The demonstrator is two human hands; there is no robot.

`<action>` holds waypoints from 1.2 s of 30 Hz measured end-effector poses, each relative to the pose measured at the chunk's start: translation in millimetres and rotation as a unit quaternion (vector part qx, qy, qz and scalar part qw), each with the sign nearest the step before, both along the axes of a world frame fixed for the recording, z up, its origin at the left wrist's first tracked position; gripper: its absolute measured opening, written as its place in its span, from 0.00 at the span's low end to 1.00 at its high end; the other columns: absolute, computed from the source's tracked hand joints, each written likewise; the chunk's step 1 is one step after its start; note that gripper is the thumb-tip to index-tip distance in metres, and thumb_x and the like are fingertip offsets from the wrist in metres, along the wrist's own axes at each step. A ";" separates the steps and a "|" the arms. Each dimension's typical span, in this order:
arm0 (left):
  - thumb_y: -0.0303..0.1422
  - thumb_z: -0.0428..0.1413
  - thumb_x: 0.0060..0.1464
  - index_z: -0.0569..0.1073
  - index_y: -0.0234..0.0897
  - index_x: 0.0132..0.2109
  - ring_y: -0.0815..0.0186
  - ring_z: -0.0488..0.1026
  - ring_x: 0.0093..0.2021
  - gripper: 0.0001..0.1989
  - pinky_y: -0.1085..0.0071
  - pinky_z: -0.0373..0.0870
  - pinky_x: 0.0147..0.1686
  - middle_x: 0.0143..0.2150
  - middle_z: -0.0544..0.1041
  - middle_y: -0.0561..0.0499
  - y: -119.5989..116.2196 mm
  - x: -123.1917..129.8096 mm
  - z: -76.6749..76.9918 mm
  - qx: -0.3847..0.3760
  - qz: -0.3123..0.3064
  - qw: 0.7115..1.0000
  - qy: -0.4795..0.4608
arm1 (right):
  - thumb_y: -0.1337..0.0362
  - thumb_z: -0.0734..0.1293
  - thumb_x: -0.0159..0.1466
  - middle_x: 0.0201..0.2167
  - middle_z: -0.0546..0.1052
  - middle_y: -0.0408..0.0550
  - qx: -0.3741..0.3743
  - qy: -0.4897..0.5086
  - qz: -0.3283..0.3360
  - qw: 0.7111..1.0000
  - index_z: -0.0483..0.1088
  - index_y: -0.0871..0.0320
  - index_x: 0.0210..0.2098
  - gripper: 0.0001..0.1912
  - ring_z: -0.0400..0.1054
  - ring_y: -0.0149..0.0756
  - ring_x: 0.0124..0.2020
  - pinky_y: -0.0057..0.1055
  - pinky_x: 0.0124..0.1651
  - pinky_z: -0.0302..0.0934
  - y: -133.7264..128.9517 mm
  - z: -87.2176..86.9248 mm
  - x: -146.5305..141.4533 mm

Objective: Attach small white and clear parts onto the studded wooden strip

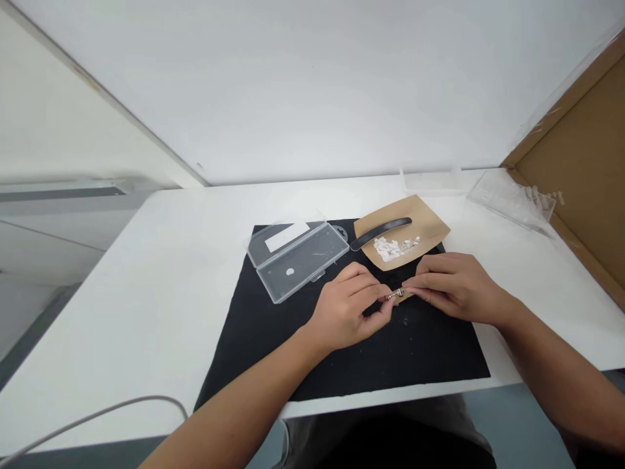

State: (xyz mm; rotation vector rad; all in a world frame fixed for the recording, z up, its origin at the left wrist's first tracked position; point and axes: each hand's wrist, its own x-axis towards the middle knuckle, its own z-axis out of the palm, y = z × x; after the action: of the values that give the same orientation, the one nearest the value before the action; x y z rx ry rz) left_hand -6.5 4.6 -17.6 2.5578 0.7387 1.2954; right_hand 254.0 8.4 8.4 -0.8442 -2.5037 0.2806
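Observation:
Over the black mat (273,352), my left hand (349,309) pinches one end of a small shiny metal piece (398,293) between thumb and fingers. The fingertips of my right hand (452,286) are closed at its other end. A small tan patch shows just under the piece; its kind is not clear. Behind my hands lies a brown paper sheet (424,221), which bears a heap of small white bits (388,249) and a curved black strip like a nail file (381,233). An opened clear plastic case (303,260) rests left of the paper.
A white label strip (287,236) lies at the case's lid. Clear plastic trays (432,182) stand at the back of the white table (161,273). Cardboard (581,150) bounds the right side. At the lower left runs a grey cable (112,405).

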 end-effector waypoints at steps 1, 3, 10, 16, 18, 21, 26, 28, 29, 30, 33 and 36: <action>0.25 0.62 0.60 0.77 0.38 0.41 0.68 0.74 0.31 0.04 0.66 0.76 0.38 0.33 0.81 0.52 0.0 -0.1 0.0 0.000 0.000 1.000 0.000 | 0.63 0.67 0.74 0.35 0.78 0.45 0.003 0.002 0.001 1.000 0.78 0.52 0.48 0.08 0.70 0.33 0.33 0.32 0.35 0.59 -0.1 -0.4 0.1; 0.24 0.62 0.60 0.77 0.37 0.42 0.68 0.74 0.31 0.05 0.66 0.76 0.38 0.33 0.81 0.51 -0.1 -0.2 0.1 0.002 0.000 1.000 -0.001 | 0.63 0.68 0.74 0.35 0.79 0.45 0.016 0.007 0.000 1.000 0.78 0.52 0.48 0.07 0.71 0.33 0.33 0.32 0.36 0.60 -0.5 -1.3 -0.3; 0.24 0.61 0.61 0.78 0.38 0.43 0.68 0.72 0.31 0.06 0.66 0.76 0.38 0.33 0.81 0.51 -1.1 0.5 2.3 0.000 -0.008 1.000 0.008 | 0.65 0.71 0.71 0.34 0.79 0.43 0.057 0.047 -0.013 0.997 0.78 0.51 0.46 0.05 0.70 0.32 0.32 0.32 0.34 0.60 -2.8 -7.4 -6.8; 0.24 0.61 0.62 0.78 0.37 0.44 0.68 0.73 0.32 0.05 0.66 0.76 0.40 0.34 0.81 0.51 -1.3 -0.5 2.7 0.001 -0.013 1.000 0.018 | 0.67 0.71 0.70 0.36 0.77 0.44 0.038 0.073 -0.014 0.996 0.76 0.53 0.46 0.06 0.70 0.32 0.33 0.31 0.35 0.62 -2.7 -14.4 -14.6; 0.24 0.60 0.64 0.77 0.36 0.45 0.68 0.73 0.33 0.05 0.65 0.76 0.40 0.35 0.81 0.50 -1.3 -1.0 2.9 0.001 -0.015 1.000 0.022 | 0.67 0.71 0.70 0.36 0.77 0.44 0.032 0.087 -0.010 0.996 0.76 0.54 0.46 0.05 0.71 0.32 0.34 0.31 0.34 0.62 -2.2 -13.4 -17.4; 0.24 0.59 0.64 0.76 0.36 0.47 0.68 0.74 0.33 0.06 0.64 0.77 0.41 0.35 0.81 0.50 -1.6 -1.1 2.8 0.005 -0.021 0.999 0.025 | 0.69 0.70 0.70 0.36 0.77 0.45 0.012 0.106 0.002 0.994 0.75 0.55 0.44 0.04 0.71 0.33 0.36 0.32 0.38 0.65 -2.4 -9.1 -21.7; 0.24 0.59 0.65 0.75 0.35 0.49 0.67 0.74 0.34 0.07 0.63 0.78 0.42 0.37 0.82 0.50 -3.2 -0.4 1.8 0.026 -0.030 0.998 0.039 | 0.69 0.71 0.70 0.38 0.80 0.45 -0.020 0.118 0.023 0.993 0.73 0.54 0.43 0.04 0.73 0.36 0.40 0.37 0.46 0.69 -4.8 -1.7 -25.9; 0.24 0.60 0.64 0.75 0.34 0.49 0.67 0.74 0.34 0.07 0.64 0.78 0.42 0.37 0.82 0.49 -3.6 -0.6 2.3 0.034 -0.032 0.998 0.033 | 0.70 0.71 0.70 0.38 0.80 0.45 -0.025 0.115 0.017 0.993 0.73 0.54 0.43 0.05 0.73 0.36 0.40 0.37 0.46 0.69 -5.0 -0.6 -25.2; 0.23 0.61 0.64 0.75 0.33 0.49 0.67 0.74 0.34 0.08 0.64 0.78 0.42 0.38 0.82 0.49 -3.5 -0.9 2.7 0.035 -0.030 0.998 0.029 | 0.70 0.71 0.70 0.38 0.80 0.45 -0.025 0.118 0.010 0.993 0.73 0.54 0.43 0.05 0.73 0.36 0.40 0.37 0.45 0.69 -4.9 -0.3 -24.2; 0.23 0.61 0.63 0.75 0.33 0.49 0.67 0.74 0.34 0.08 0.64 0.78 0.42 0.38 0.82 0.49 -3.4 -1.3 3.1 0.034 -0.027 0.999 0.027 | 0.70 0.71 0.69 0.38 0.80 0.45 -0.022 0.125 0.001 0.992 0.73 0.54 0.43 0.05 0.73 0.36 0.40 0.36 0.45 0.69 -4.6 -0.2 -23.0; 0.24 0.62 0.63 0.76 0.33 0.49 0.66 0.74 0.35 0.08 0.64 0.77 0.40 0.37 0.82 0.49 -2.8 -2.6 3.0 0.021 -0.010 0.999 0.028 | 0.70 0.72 0.68 0.37 0.80 0.45 -0.004 0.149 -0.036 0.988 0.74 0.53 0.43 0.06 0.74 0.37 0.39 0.36 0.43 0.70 -3.3 -0.1 -18.6; 0.25 0.63 0.63 0.77 0.34 0.49 0.66 0.74 0.35 0.09 0.65 0.77 0.40 0.36 0.82 0.49 -2.2 -3.4 1.0 0.023 0.006 1.000 0.020 | 0.71 0.74 0.66 0.37 0.81 0.45 0.030 0.161 -0.084 0.983 0.75 0.52 0.43 0.09 0.76 0.39 0.39 0.37 0.42 0.71 -1.3 -0.1 -14.8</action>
State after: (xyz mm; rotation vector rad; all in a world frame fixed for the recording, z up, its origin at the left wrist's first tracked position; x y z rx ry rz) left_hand -9.9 2.4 -16.6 2.6270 0.7418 1.2814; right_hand 239.2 7.0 8.3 -0.9014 -2.1170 0.2588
